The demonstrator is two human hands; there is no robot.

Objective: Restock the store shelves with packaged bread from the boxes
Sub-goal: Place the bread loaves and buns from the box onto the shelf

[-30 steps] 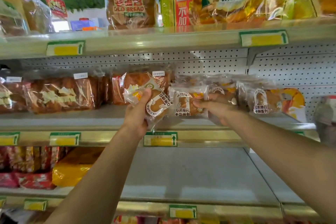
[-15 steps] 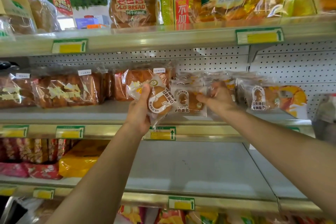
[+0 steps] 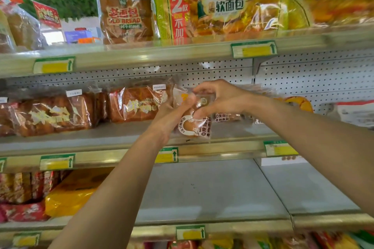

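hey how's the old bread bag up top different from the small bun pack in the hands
The OLD BREAD bag stands upright on the top shelf, untouched; the bun pack is held by the left hand and right hand at the middle shelf. The bag is far larger, and holds dark loaves; the pack holds one round bun. Both are clear plastic with printed labels.

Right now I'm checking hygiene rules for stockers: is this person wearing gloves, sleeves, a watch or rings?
No. Both hands, left and right, are bare, without gloves. No ring shows on the visible fingers. Both forearms are bare to the frame edge: no sleeves, watch or wristband in view.
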